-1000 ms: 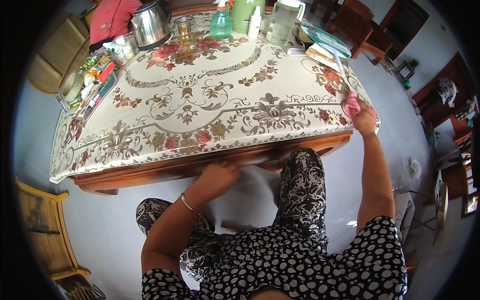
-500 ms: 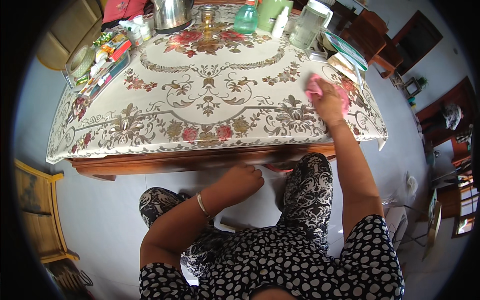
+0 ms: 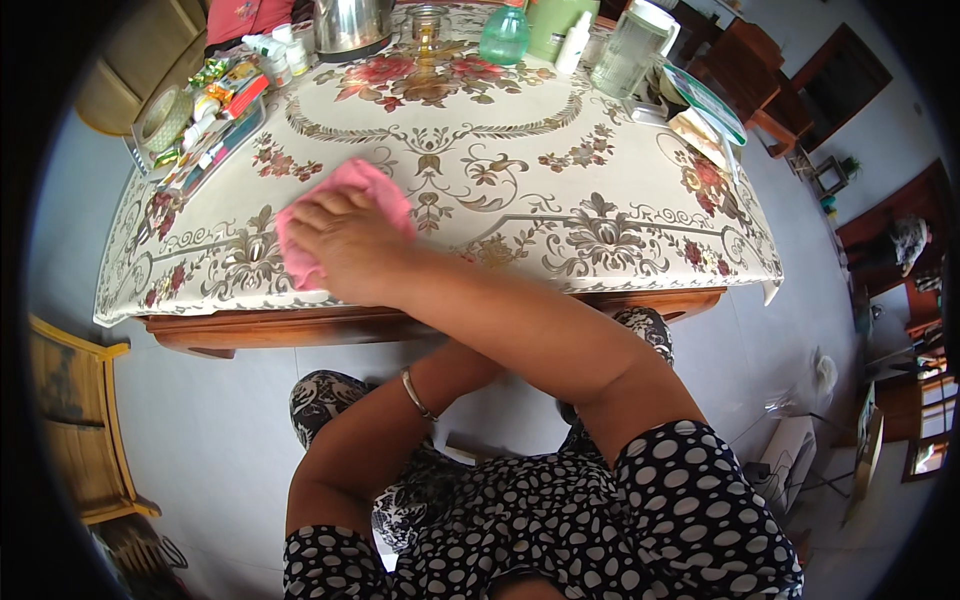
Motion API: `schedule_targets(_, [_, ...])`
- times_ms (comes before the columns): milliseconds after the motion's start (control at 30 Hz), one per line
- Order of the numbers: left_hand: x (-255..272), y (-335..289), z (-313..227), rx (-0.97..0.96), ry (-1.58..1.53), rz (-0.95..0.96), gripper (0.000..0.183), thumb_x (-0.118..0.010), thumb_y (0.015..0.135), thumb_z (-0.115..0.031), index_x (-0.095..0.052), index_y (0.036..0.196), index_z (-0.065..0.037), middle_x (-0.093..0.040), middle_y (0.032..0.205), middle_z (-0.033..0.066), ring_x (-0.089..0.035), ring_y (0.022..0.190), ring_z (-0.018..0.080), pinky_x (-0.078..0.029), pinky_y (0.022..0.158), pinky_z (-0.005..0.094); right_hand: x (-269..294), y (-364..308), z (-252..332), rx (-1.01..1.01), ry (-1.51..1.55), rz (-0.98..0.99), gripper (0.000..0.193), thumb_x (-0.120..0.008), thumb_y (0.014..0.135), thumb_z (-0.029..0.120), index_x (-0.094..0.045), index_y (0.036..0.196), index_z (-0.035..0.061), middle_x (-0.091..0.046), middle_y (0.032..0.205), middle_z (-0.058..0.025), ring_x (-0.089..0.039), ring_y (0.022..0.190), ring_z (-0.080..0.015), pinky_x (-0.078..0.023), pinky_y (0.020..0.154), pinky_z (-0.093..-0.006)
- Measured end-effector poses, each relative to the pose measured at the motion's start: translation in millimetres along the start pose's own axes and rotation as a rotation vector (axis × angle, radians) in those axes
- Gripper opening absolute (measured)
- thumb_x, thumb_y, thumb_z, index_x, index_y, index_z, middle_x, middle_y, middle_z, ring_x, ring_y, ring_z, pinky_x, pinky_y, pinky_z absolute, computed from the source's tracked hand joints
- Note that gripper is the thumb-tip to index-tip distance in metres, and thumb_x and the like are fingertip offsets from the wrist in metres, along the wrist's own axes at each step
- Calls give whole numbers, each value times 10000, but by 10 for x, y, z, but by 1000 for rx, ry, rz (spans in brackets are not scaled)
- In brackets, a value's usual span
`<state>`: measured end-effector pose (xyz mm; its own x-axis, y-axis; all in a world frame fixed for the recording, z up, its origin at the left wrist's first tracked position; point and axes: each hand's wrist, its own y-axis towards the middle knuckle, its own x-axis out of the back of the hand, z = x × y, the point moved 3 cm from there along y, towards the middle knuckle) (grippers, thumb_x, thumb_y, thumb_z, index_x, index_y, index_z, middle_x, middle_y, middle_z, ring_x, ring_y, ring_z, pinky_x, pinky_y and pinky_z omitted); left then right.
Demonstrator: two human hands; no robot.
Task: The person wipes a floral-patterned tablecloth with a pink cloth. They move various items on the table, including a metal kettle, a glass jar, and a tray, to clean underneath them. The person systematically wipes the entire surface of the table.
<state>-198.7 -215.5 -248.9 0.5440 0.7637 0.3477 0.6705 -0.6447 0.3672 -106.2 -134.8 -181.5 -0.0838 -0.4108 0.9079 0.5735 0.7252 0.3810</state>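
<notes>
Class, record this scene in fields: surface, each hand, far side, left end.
Surface: cream floral tablecloth over a brown wooden table
Right hand: palm down on a pink cloth, left of the table's middle
Left hand: near the table's front edge, partly hidden beneath the right forearm
Far side: shiny metal kettle, clear glass jar, green translucent spray bottle, slim white bottle, clear white-lidded pitcher
Left end: clear plastic tray of small packages, pale green roll

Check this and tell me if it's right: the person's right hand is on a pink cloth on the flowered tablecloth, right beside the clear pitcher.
Not quite: the head view shows the right hand on the pink cloth toward the left of the flowered tablecloth, nearer the tray than the clear pitcher.
</notes>
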Motion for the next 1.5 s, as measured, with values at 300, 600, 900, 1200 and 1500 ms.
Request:
schedule_targets(300, [-154, -50, 267, -185, 929, 293, 82, -621, 728, -118, -679, 754, -66, -654, 854, 85, -644, 829, 241, -544, 688, 364, 407, -497, -1439, -131, -255, -59, 583, -578, 865, 440, -497, 1357, 137, -477, 1417, -58, -435, 1297, -253, -303, 1107, -410])
schedule_targets(600, [-216, -15, 365, -25, 765, 314, 193, -654, 767, -137, -627, 940, -55, -614, 1050, 128, -647, 884, 302, -551, 745, 412, 1418, -2336, -2879, -582, -390, -167, 463, -565, 877, 302, -543, 1306, 130, -515, 1385, -55, -452, 1294, -248, -322, 1099, -420])
schedule_targets(900, [-194, -75, 369, 13, 835, 454, 173, -729, 732, -176, -658, 851, -71, -650, 955, 121, -639, 938, 299, -543, 779, 411, 2518, -4145, -3054, -1171, -621, -149, 434, -571, 888, 336, -567, 1287, 164, -576, 1306, -116, -531, 1210, -301, -401, 1034, -402])
schedule_targets(1200, [-248, -126, 370, -44, 901, 412, 156, -709, 760, -220, -665, 827, -86, -646, 930, 87, -639, 936, 266, -551, 735, 410, 2629, -5182, -3287, -1422, -781, -252, 494, -448, 898, 466, -549, 1304, 204, -560, 1336, -78, -481, 1249, -339, -343, 1037, -523])
schedule_targets(1500, [-385, -191, 128, -172, 949, 493, 100, -634, 808, -195, -626, 794, -96, -598, 860, 50, -602, 903, 231, -492, 819, 352, 2001, -4163, -1849, -781, -560, -480, 523, -623, 745, 85, -588, 1266, 103, -579, 1309, -89, -510, 1214, -322, -347, 1056, -448])
